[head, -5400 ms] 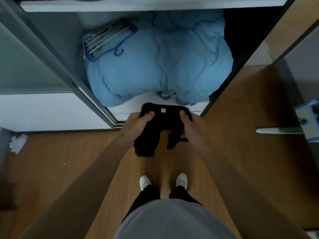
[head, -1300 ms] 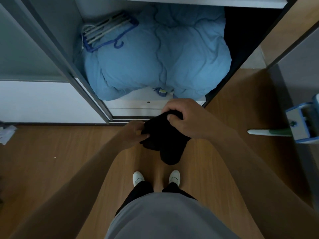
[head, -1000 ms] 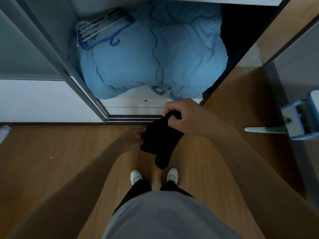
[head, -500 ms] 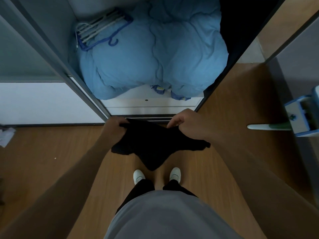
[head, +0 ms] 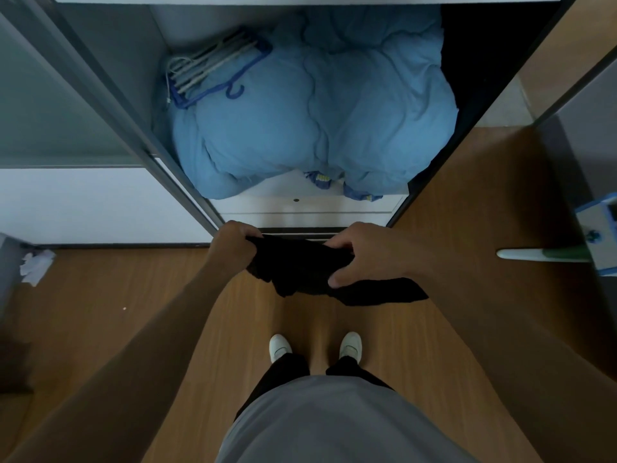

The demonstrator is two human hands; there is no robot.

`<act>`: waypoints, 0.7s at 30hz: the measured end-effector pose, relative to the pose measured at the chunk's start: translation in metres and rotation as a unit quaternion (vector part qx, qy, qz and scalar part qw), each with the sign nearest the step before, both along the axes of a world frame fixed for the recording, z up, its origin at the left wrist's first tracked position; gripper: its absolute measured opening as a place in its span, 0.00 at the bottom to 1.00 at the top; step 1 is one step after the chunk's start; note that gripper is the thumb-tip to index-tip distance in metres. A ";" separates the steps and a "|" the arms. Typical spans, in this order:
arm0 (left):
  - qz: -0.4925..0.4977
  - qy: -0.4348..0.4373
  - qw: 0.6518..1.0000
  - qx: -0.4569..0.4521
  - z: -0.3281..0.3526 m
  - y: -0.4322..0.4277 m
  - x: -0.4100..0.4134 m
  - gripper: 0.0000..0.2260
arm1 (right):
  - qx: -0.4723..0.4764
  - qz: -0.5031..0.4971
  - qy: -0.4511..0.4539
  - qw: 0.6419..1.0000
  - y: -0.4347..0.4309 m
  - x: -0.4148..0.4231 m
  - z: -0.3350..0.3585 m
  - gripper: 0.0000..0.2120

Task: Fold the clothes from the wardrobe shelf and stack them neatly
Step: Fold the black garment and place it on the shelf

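A small black garment (head: 300,269) hangs in the air in front of the open wardrobe, stretched between both hands above the wooden floor. My left hand (head: 233,243) grips its left end with curled fingers. My right hand (head: 364,252) grips the right part, thumb underneath, and a flap of the cloth (head: 384,292) trails out to the right below my wrist. Its folds are too dark to make out.
The wardrobe's lower shelf (head: 310,202) holds a bulky light blue duvet (head: 320,115) with blue and white hangers (head: 213,68) on its upper left. A sliding door frame (head: 133,128) stands left. Crumpled paper (head: 36,267) lies on the floor; a blue-and-white object (head: 597,235) sticks in at right.
Over the last second the hands pulled apart, spreading the bunched garment sideways. Since half a second ago the middle has drawn up and a flap has spread further right.
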State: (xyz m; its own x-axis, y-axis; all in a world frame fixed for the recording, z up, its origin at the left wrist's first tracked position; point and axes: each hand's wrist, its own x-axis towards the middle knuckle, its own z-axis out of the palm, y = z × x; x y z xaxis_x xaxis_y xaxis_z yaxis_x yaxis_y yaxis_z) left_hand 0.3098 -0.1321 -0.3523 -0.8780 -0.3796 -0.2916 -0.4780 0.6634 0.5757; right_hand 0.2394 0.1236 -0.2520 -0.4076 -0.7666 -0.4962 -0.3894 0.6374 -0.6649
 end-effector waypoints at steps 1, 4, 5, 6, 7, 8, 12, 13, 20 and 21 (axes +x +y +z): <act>-0.006 0.009 1.000 -0.001 0.001 0.001 0.000 0.15 | 0.010 0.026 0.006 1.000 -0.001 0.001 0.001 0.15; -0.004 0.041 0.999 0.012 0.004 0.003 -0.003 0.15 | -0.001 0.032 0.023 0.999 -0.004 0.000 -0.001 0.03; -0.013 0.054 0.998 0.019 0.006 0.004 -0.003 0.15 | -0.011 0.022 0.024 0.999 -0.005 -0.001 0.000 0.04; -0.021 0.069 0.997 0.036 0.008 0.005 -0.004 0.15 | -0.020 0.017 0.017 1.000 -0.005 -0.002 0.002 0.06; -0.026 0.082 0.995 0.057 0.010 0.007 -0.004 0.16 | -0.020 0.013 -0.005 1.000 -0.006 -0.003 0.004 0.05; -0.025 0.088 0.993 0.073 0.013 0.009 -0.005 0.17 | -0.017 0.019 -0.025 0.999 -0.006 -0.002 0.006 0.05; 0.010 0.087 0.990 0.108 0.019 0.018 -0.010 0.19 | 0.020 0.070 0.015 0.997 -0.011 -0.002 0.003 0.17; 0.015 0.083 0.990 0.115 0.019 0.018 -0.011 0.18 | 0.020 0.066 0.028 0.997 -0.011 -0.002 0.001 0.16; 0.025 0.043 0.995 0.089 0.016 0.014 -0.011 0.12 | -0.031 -0.057 -0.003 0.998 -0.009 -0.010 -0.001 0.13; 0.020 0.043 0.995 0.088 0.016 0.014 -0.011 0.12 | -0.034 -0.056 -0.015 0.998 -0.010 -0.010 -0.001 0.11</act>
